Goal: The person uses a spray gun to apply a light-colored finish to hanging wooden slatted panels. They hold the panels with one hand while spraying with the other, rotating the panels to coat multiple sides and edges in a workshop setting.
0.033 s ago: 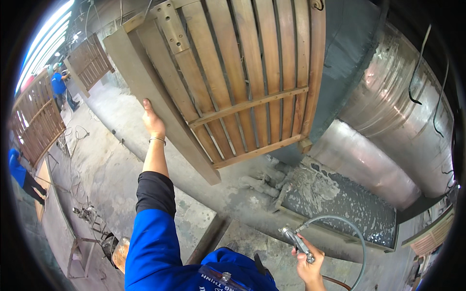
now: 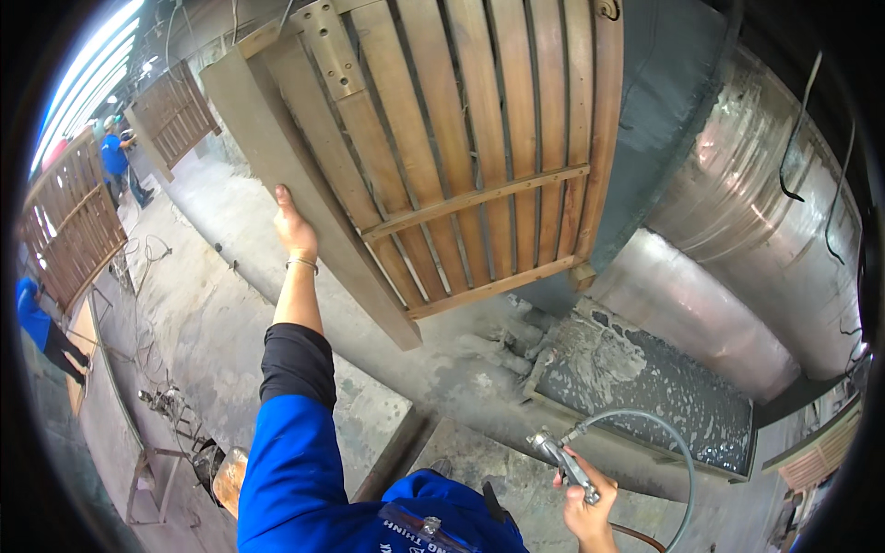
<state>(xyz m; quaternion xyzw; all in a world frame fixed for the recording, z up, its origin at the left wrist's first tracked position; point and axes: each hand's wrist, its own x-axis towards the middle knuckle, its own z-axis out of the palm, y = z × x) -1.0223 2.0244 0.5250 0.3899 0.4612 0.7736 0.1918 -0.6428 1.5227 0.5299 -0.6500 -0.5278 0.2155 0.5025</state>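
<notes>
Head: left hand point(image 2: 295, 226) grips slatted panel point(image 2: 475, 201) by left edge; right hand point(image 2: 590, 505) clasps spray gun point(image 2: 555, 452).

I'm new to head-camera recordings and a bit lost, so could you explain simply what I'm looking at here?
There's no robot here; these are a person's own bare hands. The view comes from a wide fisheye camera worn on the head, looking down, so straight edges bend near the rim.

The left hand touches the outer edge of a large slatted wooden panel; its fingers are partly hidden, so I can't tell how firmly it grips. The right hand holds a metal spray gun joined to a thin, curving hose.

On the gray floor, beyond the spray gun, sits a trough with blotchy gray contents. At far left, a co-worker in blue stands near another slatted panel.
</notes>
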